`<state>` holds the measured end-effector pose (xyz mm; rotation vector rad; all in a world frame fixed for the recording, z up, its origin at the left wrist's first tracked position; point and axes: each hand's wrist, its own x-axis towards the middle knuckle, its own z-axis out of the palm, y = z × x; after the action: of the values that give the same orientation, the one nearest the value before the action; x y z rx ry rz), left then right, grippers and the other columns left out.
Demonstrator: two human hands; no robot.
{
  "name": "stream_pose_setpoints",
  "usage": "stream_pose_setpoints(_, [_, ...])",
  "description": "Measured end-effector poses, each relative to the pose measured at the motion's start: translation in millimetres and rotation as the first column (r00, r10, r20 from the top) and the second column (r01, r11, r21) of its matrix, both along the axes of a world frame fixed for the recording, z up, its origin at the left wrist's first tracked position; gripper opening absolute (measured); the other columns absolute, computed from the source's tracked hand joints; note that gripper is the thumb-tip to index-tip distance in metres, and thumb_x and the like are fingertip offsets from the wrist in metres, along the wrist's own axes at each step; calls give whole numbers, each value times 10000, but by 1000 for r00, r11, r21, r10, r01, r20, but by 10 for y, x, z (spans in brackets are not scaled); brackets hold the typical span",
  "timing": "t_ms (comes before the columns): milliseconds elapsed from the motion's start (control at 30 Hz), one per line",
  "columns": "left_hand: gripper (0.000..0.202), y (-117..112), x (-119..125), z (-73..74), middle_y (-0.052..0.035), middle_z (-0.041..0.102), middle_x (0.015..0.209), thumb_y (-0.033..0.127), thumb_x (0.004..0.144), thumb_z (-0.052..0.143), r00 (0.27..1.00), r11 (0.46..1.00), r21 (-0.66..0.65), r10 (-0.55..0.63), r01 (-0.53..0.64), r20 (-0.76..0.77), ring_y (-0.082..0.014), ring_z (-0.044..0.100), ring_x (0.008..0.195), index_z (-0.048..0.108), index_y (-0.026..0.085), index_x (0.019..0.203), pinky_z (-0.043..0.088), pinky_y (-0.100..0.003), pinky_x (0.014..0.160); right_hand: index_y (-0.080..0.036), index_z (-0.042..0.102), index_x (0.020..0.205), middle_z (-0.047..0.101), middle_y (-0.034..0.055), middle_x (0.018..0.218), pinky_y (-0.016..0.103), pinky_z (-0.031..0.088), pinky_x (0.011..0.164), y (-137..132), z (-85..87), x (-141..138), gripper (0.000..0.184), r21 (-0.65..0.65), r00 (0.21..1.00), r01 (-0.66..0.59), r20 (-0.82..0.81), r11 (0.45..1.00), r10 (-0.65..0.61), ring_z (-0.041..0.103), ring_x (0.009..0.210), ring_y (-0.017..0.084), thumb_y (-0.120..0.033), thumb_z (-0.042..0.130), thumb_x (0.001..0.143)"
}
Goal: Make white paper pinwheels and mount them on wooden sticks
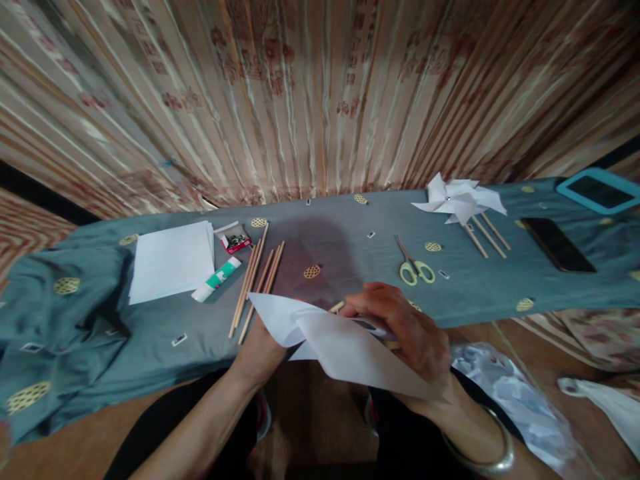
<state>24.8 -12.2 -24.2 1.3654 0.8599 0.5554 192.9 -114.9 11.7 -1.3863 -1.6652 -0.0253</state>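
A white paper pinwheel (335, 340) is held up in front of me, just over the near edge of the cloth-covered table. My left hand (263, 350) grips it from behind on the left; the paper hides most of its fingers. On the right, my right hand (400, 323) has its fingers curled around a wooden stick (337, 307), whose tip pokes out by the fingertips. One paper blade lies across the right palm. Where the stick meets the paper is hidden from view.
Left on the table (335, 233) are white paper sheets (173, 260), a red box of small metal pieces (233, 237), a glue stick (217, 280) and several wooden sticks (250, 280). To the right are scissors (414, 267), finished pinwheels (460, 200), a phone (557, 245) and a blue-framed device (600, 190).
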Motion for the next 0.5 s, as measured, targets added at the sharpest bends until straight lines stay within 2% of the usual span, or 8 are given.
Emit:
stream_pose_setpoints(167, [146,16,1,-9,-40,674,697,281,678,719,998,997,56,-55,53,28,-172,599,674,702,136,662,486,-271,685,-241,520,1172,725,-6,896,337,514,978,-15,1,4,334,-18,1000,-17,-12,1000,16,678,893,161,-123,583,866])
stream_pose_setpoints(500, [140,-5,8,-2,-26,663,678,273,658,723,999,1000,2,-12,11,42,-157,591,658,691,137,652,483,-254,666,-221,530,1157,722,7,907,343,507,984,-6,-15,15,309,-12,999,-36,-5,999,36,673,898,164,-142,592,865])
